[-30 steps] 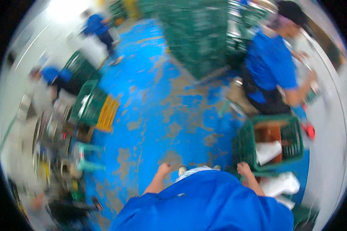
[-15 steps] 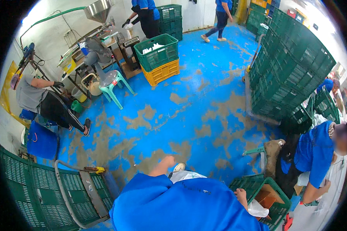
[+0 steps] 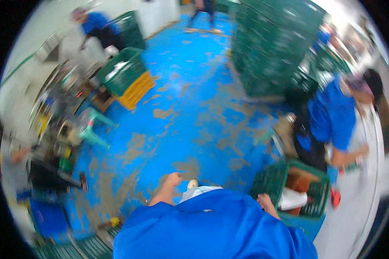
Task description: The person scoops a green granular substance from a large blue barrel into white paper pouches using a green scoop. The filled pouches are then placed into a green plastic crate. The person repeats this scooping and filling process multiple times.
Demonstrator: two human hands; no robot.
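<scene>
My left hand [image 3: 174, 178] hangs over the blue floor in front of my body, its fingers curled in and nothing visible in them. Low on my right side, my right hand [image 3: 266, 201] is beside the near left edge of a green plastic crate [image 3: 268, 179]. Its fingers look curled, but blur hides whether they touch the rim or hold anything. Inside that crate are brown cardboard [image 3: 299, 183] and a white sheet or bag [image 3: 292, 200]. A light shoe [image 3: 192, 184] shows beneath my blue top.
A tall stack of green crates [image 3: 272, 47] stands ahead. To the right, a co-worker in blue [image 3: 333, 112] works at a white table [image 3: 348, 207]. Left are a green stool [image 3: 90, 129], a yellow crate [image 3: 136, 91] under a green one, and a blue bin [image 3: 49, 218]. Other people stand farther off.
The view has swung to the right, so the crate stack and the stool sit farther left in it. Motion blurs the scene. My left hand stays low in front, my right beside the crate.
</scene>
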